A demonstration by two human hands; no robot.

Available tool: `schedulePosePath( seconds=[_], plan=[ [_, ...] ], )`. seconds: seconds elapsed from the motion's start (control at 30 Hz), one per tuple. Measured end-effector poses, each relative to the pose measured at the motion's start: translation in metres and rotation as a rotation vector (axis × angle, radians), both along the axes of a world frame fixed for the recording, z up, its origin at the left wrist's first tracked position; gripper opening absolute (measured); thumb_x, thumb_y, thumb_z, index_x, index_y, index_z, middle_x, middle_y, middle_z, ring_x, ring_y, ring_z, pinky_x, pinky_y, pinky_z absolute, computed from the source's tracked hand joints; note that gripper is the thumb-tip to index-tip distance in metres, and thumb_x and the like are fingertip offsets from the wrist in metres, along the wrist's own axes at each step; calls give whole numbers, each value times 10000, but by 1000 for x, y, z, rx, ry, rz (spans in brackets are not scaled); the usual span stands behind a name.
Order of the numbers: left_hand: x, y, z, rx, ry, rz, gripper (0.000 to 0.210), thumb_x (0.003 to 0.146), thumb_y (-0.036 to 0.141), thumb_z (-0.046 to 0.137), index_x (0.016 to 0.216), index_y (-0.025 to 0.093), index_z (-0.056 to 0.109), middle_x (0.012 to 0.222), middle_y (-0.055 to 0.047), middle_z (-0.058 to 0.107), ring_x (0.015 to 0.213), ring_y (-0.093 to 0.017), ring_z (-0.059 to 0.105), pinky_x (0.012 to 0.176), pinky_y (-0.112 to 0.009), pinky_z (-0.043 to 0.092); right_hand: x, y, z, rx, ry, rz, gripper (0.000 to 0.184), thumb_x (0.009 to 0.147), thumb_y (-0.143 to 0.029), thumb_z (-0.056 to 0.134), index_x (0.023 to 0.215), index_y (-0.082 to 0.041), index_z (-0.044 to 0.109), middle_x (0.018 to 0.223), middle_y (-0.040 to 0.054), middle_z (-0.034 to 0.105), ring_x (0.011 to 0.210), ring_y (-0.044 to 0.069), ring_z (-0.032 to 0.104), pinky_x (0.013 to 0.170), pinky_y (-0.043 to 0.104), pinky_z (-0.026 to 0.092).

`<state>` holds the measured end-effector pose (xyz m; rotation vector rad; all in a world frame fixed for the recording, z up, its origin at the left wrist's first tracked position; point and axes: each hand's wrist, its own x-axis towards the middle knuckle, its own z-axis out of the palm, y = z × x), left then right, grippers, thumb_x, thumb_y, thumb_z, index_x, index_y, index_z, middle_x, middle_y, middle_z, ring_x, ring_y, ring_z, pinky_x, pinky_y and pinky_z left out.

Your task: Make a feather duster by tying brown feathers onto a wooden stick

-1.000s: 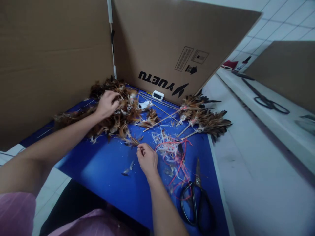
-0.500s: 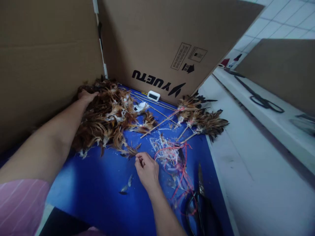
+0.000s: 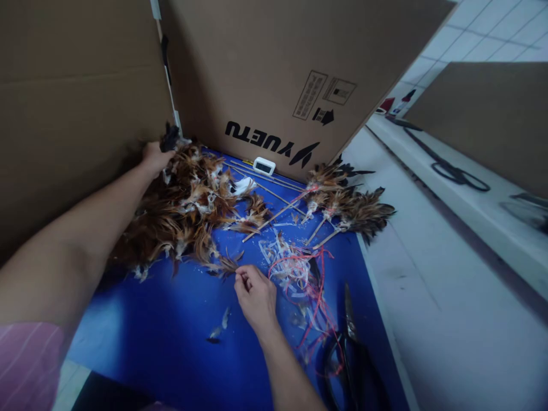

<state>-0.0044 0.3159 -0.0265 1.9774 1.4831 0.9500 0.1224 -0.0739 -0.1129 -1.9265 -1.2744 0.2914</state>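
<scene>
A large pile of brown feathers (image 3: 188, 200) with pale fluffy ends covers the back left of the blue table surface (image 3: 171, 331). My left hand (image 3: 154, 158) is at the far edge of this pile, closed around a bunch of dark feathers (image 3: 170, 137); its fingers are partly hidden. Lower down, my right hand (image 3: 257, 291) rests on the table in a pinch, its fingertips on a small tuft of brown feathers (image 3: 230, 264). Right of it lies a tangle of white strips (image 3: 291, 265) and pink string (image 3: 319, 302).
Black-handled scissors (image 3: 350, 319) lie near the front right. Feather bundles on sticks (image 3: 351, 211) lie at the right edge, by a small white digital display (image 3: 264, 166). Cardboard panels (image 3: 257, 68) wall the back and left. Another pair of scissors (image 3: 458, 171) lies on a ledge.
My left hand has lifted slightly from the pile, and a dark feather bunch now shows above its fingers. My right hand stays in place. The view has shifted slightly.
</scene>
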Motion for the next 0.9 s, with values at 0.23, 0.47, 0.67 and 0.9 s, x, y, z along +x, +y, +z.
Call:
schedulePosePath(
  seconds=[0.23, 0.47, 0.67, 0.9],
  plan=[
    [17, -42, 40, -10, -281, -161, 293, 815, 196, 626, 1063, 50, 572, 859, -1, 608, 715, -74, 465, 745, -223, 423, 0, 1, -2, -6, -15, -1, 134, 804, -190, 510, 841, -238, 629, 751, -35, 646, 605, 99, 540, 599, 210, 360],
    [28, -96, 55, -252, -361, -403, 164, 784, 246, 626, 879, 115, 598, 648, -12, 561, 491, -86, 483, 493, -226, 387, 1, 1, -1, 5, -24, 2, 128, 792, -188, 519, 840, -243, 624, 766, -40, 658, 622, 102, 557, 611, 211, 360],
    [40, -144, 62, -572, -356, -736, 185, 744, 301, 658, 757, 129, 592, 621, -38, 573, 375, -56, 406, 349, -187, 253, 0, 2, 0, 10, -41, 2, 125, 792, -197, 529, 847, -254, 625, 767, -39, 665, 669, 116, 588, 643, 220, 366],
    [52, -175, 59, -807, -220, -908, 311, 778, 418, 625, 730, 111, 632, 588, -75, 600, 298, -52, 381, 280, -174, 199, 1, 1, 2, 5, -10, 0, 132, 794, -206, 523, 860, -265, 622, 771, -46, 664, 694, 125, 597, 650, 230, 382]
  ],
)
